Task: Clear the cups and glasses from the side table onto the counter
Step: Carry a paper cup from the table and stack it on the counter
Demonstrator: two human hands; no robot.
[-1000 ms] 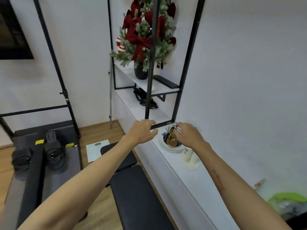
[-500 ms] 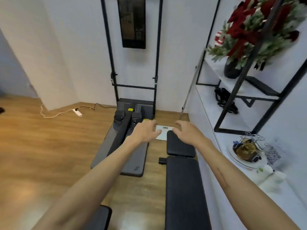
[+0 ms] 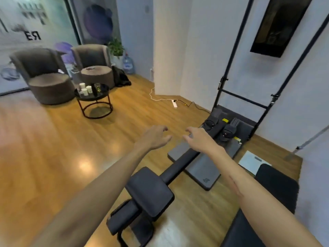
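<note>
The side table (image 3: pixel 92 94), a round black top on a ringed metal frame, stands well off at about ten o'clock from both hands, across open wood floor and in front of two grey armchairs (image 3: pixel 48 75). On its top sits a small cluster of white cups (image 3: pixel 85 90) toward its left half, with what look like clear glasses (image 3: pixel 97 87) at the right of them (too blurred to count or to say how they stand). The left hand (image 3: pixel 154 138) is the nearer one to the table, since it lies on that side; its fingers are loosely spread and hold nothing. The right hand (image 3: pixel 199 139), just beside it at three o'clock, hangs over the grey exercise machine (image 3: pixel 204 168), fingers likewise relaxed apart and empty. My reading: nothing is in reach yet, so the coming move is a walk toward ten o'clock, left hand leading the first pick
</note>
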